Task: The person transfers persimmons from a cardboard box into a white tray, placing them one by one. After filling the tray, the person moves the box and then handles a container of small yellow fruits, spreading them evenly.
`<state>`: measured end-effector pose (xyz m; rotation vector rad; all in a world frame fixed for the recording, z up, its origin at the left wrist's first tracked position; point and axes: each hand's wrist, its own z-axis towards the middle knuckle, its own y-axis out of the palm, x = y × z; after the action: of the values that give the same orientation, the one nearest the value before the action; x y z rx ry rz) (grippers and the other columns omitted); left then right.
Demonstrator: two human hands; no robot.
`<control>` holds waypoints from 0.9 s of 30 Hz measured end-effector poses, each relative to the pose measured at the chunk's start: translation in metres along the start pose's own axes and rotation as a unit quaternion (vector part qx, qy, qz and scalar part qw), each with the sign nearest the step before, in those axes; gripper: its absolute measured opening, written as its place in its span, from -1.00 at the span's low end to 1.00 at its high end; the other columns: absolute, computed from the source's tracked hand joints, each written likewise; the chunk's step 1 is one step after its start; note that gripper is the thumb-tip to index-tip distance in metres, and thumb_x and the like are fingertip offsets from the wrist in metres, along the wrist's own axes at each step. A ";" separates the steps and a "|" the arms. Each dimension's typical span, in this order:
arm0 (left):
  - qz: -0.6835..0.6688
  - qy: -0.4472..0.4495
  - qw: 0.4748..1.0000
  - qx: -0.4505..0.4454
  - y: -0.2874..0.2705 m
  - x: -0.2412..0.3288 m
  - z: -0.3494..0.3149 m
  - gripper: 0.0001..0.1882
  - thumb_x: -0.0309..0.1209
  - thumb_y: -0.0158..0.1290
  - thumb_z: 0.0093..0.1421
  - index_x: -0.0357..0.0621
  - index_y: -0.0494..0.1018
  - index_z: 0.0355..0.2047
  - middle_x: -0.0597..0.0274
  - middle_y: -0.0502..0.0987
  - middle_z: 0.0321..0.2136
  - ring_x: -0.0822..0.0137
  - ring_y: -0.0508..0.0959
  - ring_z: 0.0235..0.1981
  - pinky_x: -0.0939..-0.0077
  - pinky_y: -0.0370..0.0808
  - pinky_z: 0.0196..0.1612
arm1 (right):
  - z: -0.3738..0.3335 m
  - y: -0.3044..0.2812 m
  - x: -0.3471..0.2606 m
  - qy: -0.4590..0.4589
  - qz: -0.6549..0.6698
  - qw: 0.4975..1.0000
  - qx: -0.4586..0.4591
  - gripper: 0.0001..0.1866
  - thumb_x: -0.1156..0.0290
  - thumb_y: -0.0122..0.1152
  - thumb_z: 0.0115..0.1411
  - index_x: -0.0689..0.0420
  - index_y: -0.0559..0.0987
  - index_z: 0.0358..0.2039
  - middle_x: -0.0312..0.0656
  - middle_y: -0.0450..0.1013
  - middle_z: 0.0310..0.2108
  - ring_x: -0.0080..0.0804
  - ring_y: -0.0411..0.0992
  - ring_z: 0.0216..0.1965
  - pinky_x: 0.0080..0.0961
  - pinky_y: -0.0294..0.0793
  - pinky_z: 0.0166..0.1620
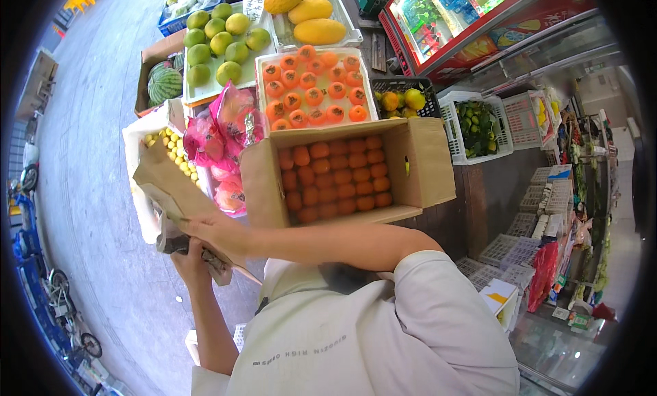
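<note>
To the left of an open cardboard box (428,164), both hands are on a brown sheet of paper or thin cardboard (166,180). My left hand (189,261) is closed around its lower part, where a grey, crumpled piece (172,240) shows. My right hand (217,236) reaches across from the right, its fingers closed on the sheet's edge and slightly blurred. Rows of round orange fruit (334,180) fill the box. Against its left side lie pink-wrapped fruits (233,115). Behind it, a white tray (263,88) holds orange persimmons (315,96).
Green citrus (219,43), yellow melons (320,32) and a watermelon (164,82) stand farther back. Small yellow fruits (179,149) sit in a white box beside the sheet. Crates (510,137) and a red display fridge (438,50) line the right. Parked bikes (60,293) stand far left.
</note>
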<state>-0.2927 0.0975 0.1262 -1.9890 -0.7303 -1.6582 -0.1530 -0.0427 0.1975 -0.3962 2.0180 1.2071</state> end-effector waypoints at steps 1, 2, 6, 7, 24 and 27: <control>0.045 -0.034 0.998 0.002 0.003 0.003 0.005 -0.09 -0.10 0.50 0.24 -0.37 0.34 0.39 0.05 0.57 0.20 0.22 0.61 0.13 0.31 0.58 0.18 | 0.000 -0.005 -0.003 0.014 0.038 0.999 -0.014 -0.42 -0.03 0.11 0.59 0.18 0.58 0.34 -0.17 0.56 0.18 -0.42 0.46 0.20 -0.36 0.44 0.31; 0.091 -0.069 0.993 -0.005 0.015 0.010 0.013 -0.06 -0.12 0.55 0.18 -0.36 0.34 0.39 0.06 0.59 0.18 0.22 0.61 0.14 0.33 0.56 0.20 | 0.002 -0.013 0.003 0.018 0.092 0.995 -0.020 -0.29 -0.16 0.06 0.59 0.16 0.46 0.44 -0.14 0.49 0.29 -0.36 0.39 0.31 -0.33 0.35 0.40; 0.099 -0.041 0.994 -0.017 0.080 0.050 0.023 -0.30 -0.32 0.48 0.27 -0.33 0.43 0.31 0.10 0.59 0.14 0.25 0.60 0.11 0.35 0.56 0.18 | -0.008 -0.050 0.004 0.041 0.268 0.962 -0.043 -0.12 -0.28 0.04 0.57 0.10 0.22 0.61 -0.07 0.26 0.53 -0.25 0.20 0.54 -0.25 0.18 0.55; 0.091 0.012 0.996 -0.020 0.085 0.032 0.028 -0.35 -0.35 0.45 0.30 -0.33 0.47 0.31 0.14 0.62 0.10 0.28 0.58 0.09 0.34 0.53 0.17 | -0.016 -0.050 0.001 0.005 0.256 0.967 -0.006 -0.07 -0.26 0.15 0.53 0.23 0.23 0.56 0.04 0.34 0.47 -0.14 0.29 0.48 -0.21 0.26 0.50; 0.543 0.139 0.821 -0.106 0.282 -0.017 0.142 -0.27 0.14 0.45 0.21 0.00 0.44 0.16 -0.11 0.72 -0.11 -0.26 0.73 -0.08 -0.10 0.62 -0.12 | -0.153 -0.389 0.041 0.121 -0.520 0.730 0.426 -0.32 0.12 0.29 0.41 0.22 0.41 0.41 0.20 0.45 0.30 0.21 0.51 0.23 0.00 0.54 0.28; 0.620 0.259 0.718 -0.180 0.326 -0.009 0.132 -0.22 0.20 0.50 0.05 -0.01 0.53 0.10 -0.04 0.67 -0.16 -0.18 0.71 -0.13 -0.07 0.63 -0.14 | -0.142 -0.423 0.063 0.099 -0.567 0.650 0.496 -0.25 0.14 0.29 0.40 0.24 0.32 0.47 0.25 0.36 0.40 0.26 0.39 0.36 0.11 0.44 0.36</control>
<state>0.0165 -0.0664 0.0927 -1.3874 1.0347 -1.2895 -0.0080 -0.3727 -0.0722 -0.9892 1.6724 -0.7454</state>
